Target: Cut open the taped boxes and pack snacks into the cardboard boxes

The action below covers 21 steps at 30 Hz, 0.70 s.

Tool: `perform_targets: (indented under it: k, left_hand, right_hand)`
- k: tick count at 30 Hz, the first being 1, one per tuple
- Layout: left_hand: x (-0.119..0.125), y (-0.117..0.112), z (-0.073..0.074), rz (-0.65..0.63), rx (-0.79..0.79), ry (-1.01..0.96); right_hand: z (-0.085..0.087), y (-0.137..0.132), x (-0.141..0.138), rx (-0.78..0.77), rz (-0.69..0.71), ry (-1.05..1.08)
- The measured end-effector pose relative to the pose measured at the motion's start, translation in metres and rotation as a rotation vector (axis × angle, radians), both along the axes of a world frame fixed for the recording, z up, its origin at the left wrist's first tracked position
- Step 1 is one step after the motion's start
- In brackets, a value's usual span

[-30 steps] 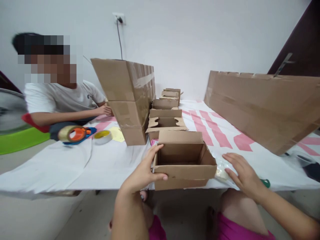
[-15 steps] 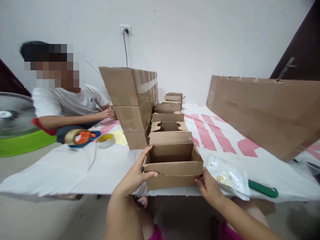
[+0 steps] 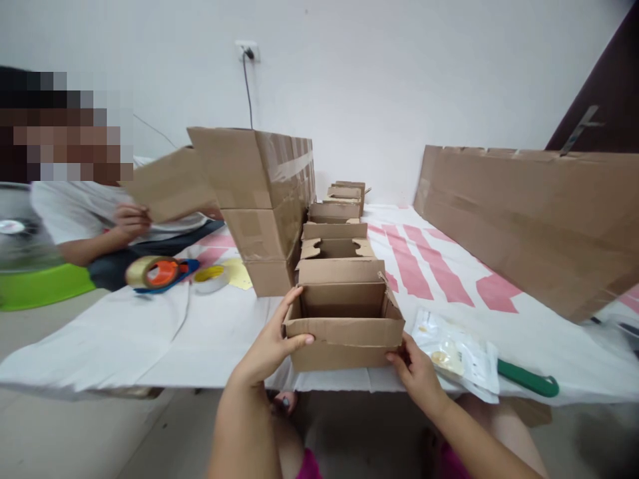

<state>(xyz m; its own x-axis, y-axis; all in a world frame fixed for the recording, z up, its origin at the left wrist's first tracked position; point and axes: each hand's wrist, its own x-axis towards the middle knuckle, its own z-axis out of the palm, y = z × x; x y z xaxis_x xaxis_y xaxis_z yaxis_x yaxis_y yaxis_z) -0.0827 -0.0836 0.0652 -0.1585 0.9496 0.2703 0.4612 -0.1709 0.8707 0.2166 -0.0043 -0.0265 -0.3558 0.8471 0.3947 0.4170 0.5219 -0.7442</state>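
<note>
Our left hand [image 3: 272, 346] grips the open box [image 3: 344, 356] by its left end; our right hand [image 3: 417, 372] pinches its near right corner. It's near us on the tabletop [image 3: 224, 362], probably light and bendy, best held by corners.

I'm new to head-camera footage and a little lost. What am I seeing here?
There's no machine: these are a person's bare hands. Every picture comes from one camera worn on their head, facing forward and down. The left hand and right hand hold an open-topped cardboard box at its ends. It sits on a white cloth, with more boxes behind, a tape roll leftward, and a plastic packet rightward. A co-worker holds a cardboard piece.
</note>
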Motion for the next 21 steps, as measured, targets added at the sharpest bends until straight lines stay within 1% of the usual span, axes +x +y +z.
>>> perform_targets:
  k: [5, 7, 9, 10, 11, 14, 15, 16, 17, 18, 19, 20, 21]
  left_hand:
    - [0.004, 0.009, -0.007, 0.020, 0.039, -0.053]
    - [0.007, 0.012, -0.007, 0.026, 0.064, -0.078]
    - [0.011, 0.013, -0.005, 0.067, 0.091, -0.045]
    - [0.014, 0.011, -0.003, 0.123, 0.103, 0.013]
    - [0.017, 0.009, -0.001, 0.208, 0.113, 0.095]
    - [0.037, -0.006, 0.012, 0.499, 0.158, 0.358]
    - [0.046, -0.013, 0.018, 0.537, 0.188, 0.411]
    - [0.057, -0.020, 0.024, 0.531, 0.229, 0.439]
    - [0.068, -0.027, 0.031, 0.486, 0.270, 0.444]
    - [0.079, -0.035, 0.038, 0.396, 0.304, 0.422]
    - [0.089, -0.042, 0.044, 0.257, 0.315, 0.384]
    - [0.098, -0.047, 0.049, 0.090, 0.264, 0.337]
    - [0.105, -0.050, 0.053, -0.103, 0.156, 0.301]
  right_hand:
    - [-0.004, 0.003, -0.001, -0.042, -0.035, 0.046]
    - [-0.004, 0.003, -0.001, -0.045, -0.053, 0.070]
    - [-0.002, 0.002, -0.001, -0.049, -0.059, 0.067]
    - [-0.001, 0.002, -0.001, -0.051, -0.059, 0.052]
    - [0.000, 0.002, -0.001, -0.050, -0.058, 0.034]
    - [0.001, 0.001, -0.001, -0.025, -0.061, -0.008]
    - [0.001, 0.001, -0.001, -0.015, -0.062, -0.011]
    - [0.000, 0.002, -0.001, -0.011, -0.061, -0.010]
    - [0.000, 0.002, -0.001, -0.010, -0.061, -0.009]
    - [0.000, 0.001, -0.001, -0.011, -0.060, -0.011]
    - [-0.001, 0.001, -0.001, -0.010, -0.058, -0.012]
    - [-0.001, 0.001, -0.001, -0.008, -0.057, -0.012]
    - [-0.001, 0.001, -0.001, -0.003, -0.055, -0.011]
